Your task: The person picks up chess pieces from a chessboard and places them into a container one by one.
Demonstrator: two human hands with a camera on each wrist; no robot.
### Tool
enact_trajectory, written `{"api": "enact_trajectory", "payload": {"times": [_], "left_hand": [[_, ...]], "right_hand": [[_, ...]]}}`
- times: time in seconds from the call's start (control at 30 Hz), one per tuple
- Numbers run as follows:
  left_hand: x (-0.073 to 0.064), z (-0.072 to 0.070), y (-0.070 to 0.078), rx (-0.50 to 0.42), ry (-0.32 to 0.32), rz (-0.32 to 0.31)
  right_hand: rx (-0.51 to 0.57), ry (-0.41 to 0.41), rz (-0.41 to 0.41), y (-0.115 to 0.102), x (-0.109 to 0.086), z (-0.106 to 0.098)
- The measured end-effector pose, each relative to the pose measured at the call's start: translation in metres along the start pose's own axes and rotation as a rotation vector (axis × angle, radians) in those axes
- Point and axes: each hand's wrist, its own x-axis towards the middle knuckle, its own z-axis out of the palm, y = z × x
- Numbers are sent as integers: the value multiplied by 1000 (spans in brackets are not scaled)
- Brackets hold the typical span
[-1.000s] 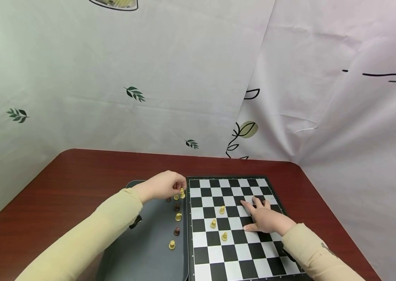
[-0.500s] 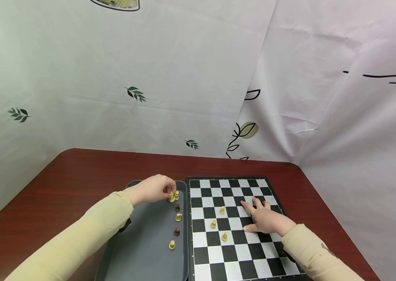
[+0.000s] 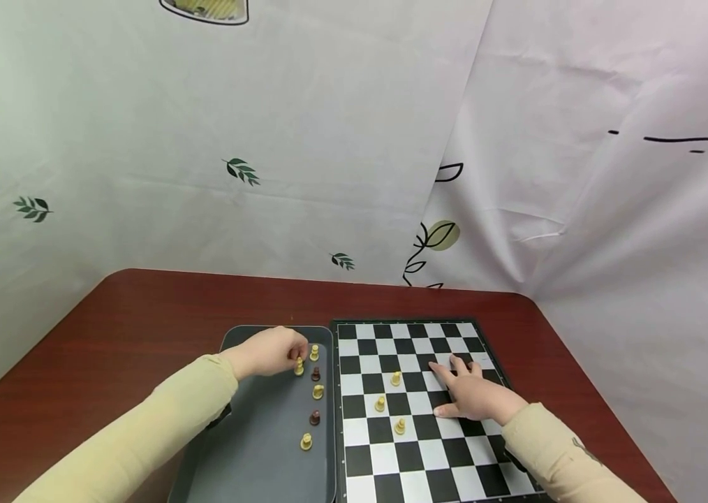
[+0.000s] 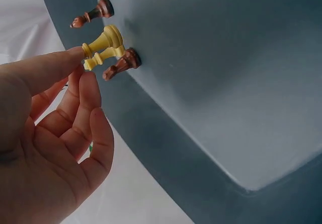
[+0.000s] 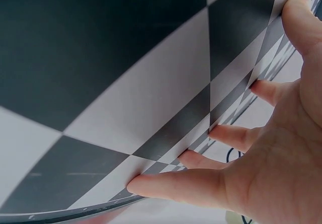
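Observation:
My left hand (image 3: 271,349) is over the far part of the grey tray (image 3: 253,447), pinching a yellow chess piece (image 4: 104,40) between thumb and fingertips. The top of that piece is hidden by the fingers, while its wide base points away from them. Close behind it in the left wrist view are another yellow piece (image 4: 103,58) and a brown knight (image 4: 123,64); a brown bishop (image 4: 93,12) stands nearby. On the right, my right hand (image 3: 478,395) rests on the chessboard (image 3: 433,453), fingers spread and fingertips touching the squares (image 5: 156,88).
Yellow and brown pieces form a loose column along the tray's right side, including a yellow one (image 3: 306,441) nearest me and a brown one (image 3: 315,418). Three yellow pawns, one nearest (image 3: 400,426), stand on the board's left half. Behind the red-brown table (image 3: 203,300) hangs white patterned cloth (image 3: 297,140).
My left hand has moved left and nearer to me, carrying the yellow chess piece from beside the board further over the tray. The right hand has stayed put.

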Motion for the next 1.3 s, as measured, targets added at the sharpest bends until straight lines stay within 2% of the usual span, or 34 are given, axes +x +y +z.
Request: {"api": "enact_trajectory", "payload": {"times": [0.57,1.03,1.3], "left_hand": [[1,8,-2,-26,-20,-34],[2,8,-1,-10,-30,-17],[0,3,0,-4,-25,-35]], "right_hand": [[-2,-3,2,1,1,1],[10,-5,7,0,0,0],[10,-6,7,0,-1,-1]]}}
